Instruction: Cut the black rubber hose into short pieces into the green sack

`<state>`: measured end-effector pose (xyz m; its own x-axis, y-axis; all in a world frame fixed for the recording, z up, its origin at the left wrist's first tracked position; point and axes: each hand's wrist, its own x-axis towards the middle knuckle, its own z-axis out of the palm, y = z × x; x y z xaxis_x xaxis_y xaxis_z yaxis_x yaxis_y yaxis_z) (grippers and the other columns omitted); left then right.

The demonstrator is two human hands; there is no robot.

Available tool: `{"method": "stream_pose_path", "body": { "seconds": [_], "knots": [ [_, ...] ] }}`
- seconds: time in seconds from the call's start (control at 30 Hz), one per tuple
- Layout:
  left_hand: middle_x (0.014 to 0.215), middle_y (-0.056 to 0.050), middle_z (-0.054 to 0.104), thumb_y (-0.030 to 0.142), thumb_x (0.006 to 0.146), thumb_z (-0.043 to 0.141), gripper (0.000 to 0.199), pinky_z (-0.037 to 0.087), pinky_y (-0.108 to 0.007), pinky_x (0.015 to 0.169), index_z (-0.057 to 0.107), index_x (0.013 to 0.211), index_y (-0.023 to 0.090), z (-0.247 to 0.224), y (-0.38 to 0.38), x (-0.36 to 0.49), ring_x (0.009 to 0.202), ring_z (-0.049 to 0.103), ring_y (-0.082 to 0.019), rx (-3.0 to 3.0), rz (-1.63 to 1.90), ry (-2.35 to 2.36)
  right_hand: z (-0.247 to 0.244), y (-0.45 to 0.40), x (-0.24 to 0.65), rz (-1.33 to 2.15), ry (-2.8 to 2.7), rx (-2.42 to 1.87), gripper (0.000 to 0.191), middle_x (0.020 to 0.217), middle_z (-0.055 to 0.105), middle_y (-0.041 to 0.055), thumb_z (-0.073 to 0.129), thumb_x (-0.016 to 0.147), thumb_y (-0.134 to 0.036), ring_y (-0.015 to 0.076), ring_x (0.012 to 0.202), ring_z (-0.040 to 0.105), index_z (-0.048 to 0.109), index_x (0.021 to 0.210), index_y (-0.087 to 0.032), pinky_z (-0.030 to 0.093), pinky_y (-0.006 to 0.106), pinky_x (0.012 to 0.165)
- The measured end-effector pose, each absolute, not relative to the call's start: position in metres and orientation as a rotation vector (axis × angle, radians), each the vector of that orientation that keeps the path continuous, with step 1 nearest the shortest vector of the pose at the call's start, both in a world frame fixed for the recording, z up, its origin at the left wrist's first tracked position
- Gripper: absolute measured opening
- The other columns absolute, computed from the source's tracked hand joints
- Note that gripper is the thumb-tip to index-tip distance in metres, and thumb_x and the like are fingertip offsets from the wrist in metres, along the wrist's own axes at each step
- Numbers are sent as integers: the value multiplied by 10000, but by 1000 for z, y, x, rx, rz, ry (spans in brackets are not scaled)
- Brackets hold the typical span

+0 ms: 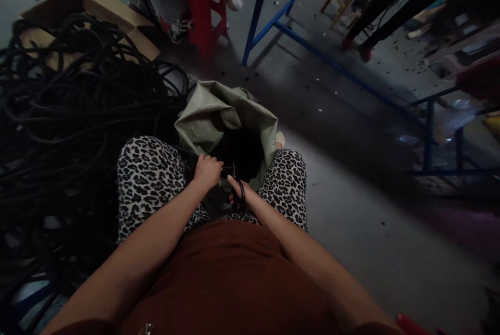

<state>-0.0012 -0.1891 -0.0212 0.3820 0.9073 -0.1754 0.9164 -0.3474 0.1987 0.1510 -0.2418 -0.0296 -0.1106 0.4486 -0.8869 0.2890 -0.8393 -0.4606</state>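
Observation:
Above the mouth of a greenish woven sack (203,111), my left hand (208,170) is closed round a length of black tubing (227,168). Its short end pokes out to the right of my fingers. My right hand (236,189) grips black-handled scissors (242,197), whose blades point up beside the tubing's end. Whether the blades touch the tubing is too dark to tell. The sack stands between my knees with its rim folded outward. Its inside is dark, so what lies in it is hidden.
A big tangle of black tubing (86,100) covers the floor at left, partly over an open cardboard box (113,9). Ahead are a red plastic stool (199,7) and a blue metal frame (297,35). Other people's legs (390,7) show at the top.

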Motion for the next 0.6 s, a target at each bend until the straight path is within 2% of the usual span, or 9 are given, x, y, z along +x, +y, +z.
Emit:
{"method": "stream_pose_path", "body": {
  "seconds": [0.6],
  "knots": [
    [822, -103, 669, 245, 804, 479, 245, 272, -435, 877, 706, 885, 206, -21, -193, -2, 851, 572, -244, 2410, -48, 1610, -33, -241, 149, 2086, -849, -2018, 612, 538, 576, 21, 356, 858, -663, 145, 371, 550, 492, 1120, -127, 394, 198, 322]
  ]
}}
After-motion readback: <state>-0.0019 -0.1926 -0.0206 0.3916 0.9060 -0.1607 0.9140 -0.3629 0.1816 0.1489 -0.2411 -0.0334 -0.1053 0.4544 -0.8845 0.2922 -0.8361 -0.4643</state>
